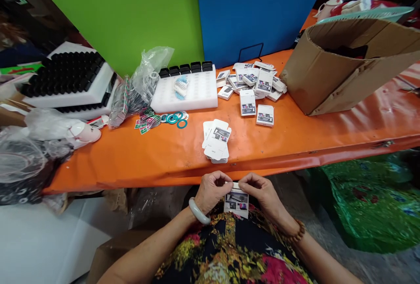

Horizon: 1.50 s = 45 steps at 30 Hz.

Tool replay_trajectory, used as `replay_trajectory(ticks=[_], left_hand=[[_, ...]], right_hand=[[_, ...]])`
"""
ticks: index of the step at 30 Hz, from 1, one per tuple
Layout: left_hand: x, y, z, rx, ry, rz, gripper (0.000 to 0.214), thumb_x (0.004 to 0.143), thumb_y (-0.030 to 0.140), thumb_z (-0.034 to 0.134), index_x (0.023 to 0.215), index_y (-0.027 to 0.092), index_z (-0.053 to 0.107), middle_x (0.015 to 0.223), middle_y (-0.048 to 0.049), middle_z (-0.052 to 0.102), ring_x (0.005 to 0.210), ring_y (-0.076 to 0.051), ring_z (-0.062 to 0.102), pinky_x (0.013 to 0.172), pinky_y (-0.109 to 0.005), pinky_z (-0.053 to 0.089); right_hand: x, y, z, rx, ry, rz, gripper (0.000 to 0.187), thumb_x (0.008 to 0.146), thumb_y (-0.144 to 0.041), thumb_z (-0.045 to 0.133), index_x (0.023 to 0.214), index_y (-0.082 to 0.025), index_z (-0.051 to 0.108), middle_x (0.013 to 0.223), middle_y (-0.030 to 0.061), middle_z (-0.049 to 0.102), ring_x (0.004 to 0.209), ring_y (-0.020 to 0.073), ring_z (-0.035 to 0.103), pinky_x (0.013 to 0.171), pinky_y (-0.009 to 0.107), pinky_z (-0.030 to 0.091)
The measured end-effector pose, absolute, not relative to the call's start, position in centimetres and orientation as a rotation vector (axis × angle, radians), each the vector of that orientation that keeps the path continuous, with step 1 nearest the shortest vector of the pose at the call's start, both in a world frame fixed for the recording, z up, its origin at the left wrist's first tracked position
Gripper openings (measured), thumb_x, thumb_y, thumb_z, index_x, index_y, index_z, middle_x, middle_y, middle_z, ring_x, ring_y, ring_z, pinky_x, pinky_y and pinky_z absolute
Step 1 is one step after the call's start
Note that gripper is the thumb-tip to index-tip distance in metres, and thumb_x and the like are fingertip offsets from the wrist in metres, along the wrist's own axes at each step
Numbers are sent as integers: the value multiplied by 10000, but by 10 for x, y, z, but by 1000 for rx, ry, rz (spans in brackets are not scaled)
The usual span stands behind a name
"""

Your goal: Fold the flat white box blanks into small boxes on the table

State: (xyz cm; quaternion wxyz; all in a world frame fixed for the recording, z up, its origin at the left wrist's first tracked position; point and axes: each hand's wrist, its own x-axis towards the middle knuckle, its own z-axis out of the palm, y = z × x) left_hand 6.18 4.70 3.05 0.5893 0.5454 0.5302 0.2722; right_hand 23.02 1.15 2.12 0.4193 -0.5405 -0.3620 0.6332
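Close to my body, just off the table's front edge, I hold a small white printed box with product pictures on its face. My left hand, with a pale bangle at the wrist, pinches the box's top left corner. At the top right corner, the fingers of my right hand are closed on the same box; a beaded bracelet circles that wrist. Straight ahead on the table lies a stack of flat, unfolded box blanks. Beyond it to the right is a loose pile of folded small boxes.
An orange-covered table spans the view. A large open cardboard carton stands at right. White foam trays hold black pieces. Teal rings, printed cards and plastic bags lie leftward. A green bag sits below right.
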Motion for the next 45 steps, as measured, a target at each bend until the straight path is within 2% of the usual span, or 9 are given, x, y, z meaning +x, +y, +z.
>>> replay_trajectory(ticks=[10,17,21,26,30,34,36,40,45], left_hand=[[50,47,22,1300,1130,517,213,681,328,700,724,122,670,677,-32,651,614,-132,560,587,-239,446],[56,54,33,1492,1141,685,115,757,258,623,808,157,645,806,-27,646,711,-138,594,666,-246,481],[47,82,43,1605,1341,968,123,787,250,596,877,174,630,795,-17,625,668,-119,580,669,-248,488],[34,116,41,1902,1555,1050,226,756,205,649,977,179,614,943,-63,598,802,-168,572,703,-288,489],[37,123,30,2030,1637,915,385,691,179,720,1050,167,582,1055,-106,563,958,-241,556,837,-386,472],[42,122,20,2042,1659,871,474,669,171,735,1105,197,550,1121,-101,523,1068,-269,523,877,-414,461],[43,122,15,2032,1660,868,510,670,179,736,1137,204,533,1138,-100,514,1086,-273,516,887,-420,457],[44,123,10,2028,1662,860,578,663,186,741,1192,195,510,1171,-114,507,1111,-283,503,927,-430,433],[44,124,8,2005,1691,819,669,648,177,740,1261,194,473,1185,-120,502,1087,-296,512,914,-440,436]], right_hand=[[234,6,15,-1412,-1259,1459,268,751,-447,641,735,-184,691,734,35,645,673,166,574,626,265,458],[255,42,23,-1362,-1272,1674,236,686,-397,717,710,-172,653,620,-12,627,491,91,509,445,205,402],[290,110,43,-1371,-1095,1352,310,610,-401,775,710,-161,607,615,-10,616,464,78,514,425,201,438],[297,174,65,-1297,-856,817,438,665,-446,714,968,-220,494,877,-3,595,624,113,627,537,253,543],[258,178,61,-1471,-1394,799,313,745,-379,642,959,-169,552,917,57,606,633,136,608,517,263,504],[219,173,53,-1565,-1896,618,240,799,-267,585,1000,-136,582,994,124,626,867,224,599,752,346,476],[206,173,50,-1623,-2055,525,243,803,-241,575,1019,-129,571,1007,138,615,927,244,571,798,350,444],[194,176,48,-1794,-2165,457,181,792,-220,562,951,-135,564,939,130,592,860,241,555,706,313,416],[197,189,51,-1856,-2048,607,262,669,-234,666,883,-144,546,866,88,597,779,208,541,605,268,367]])
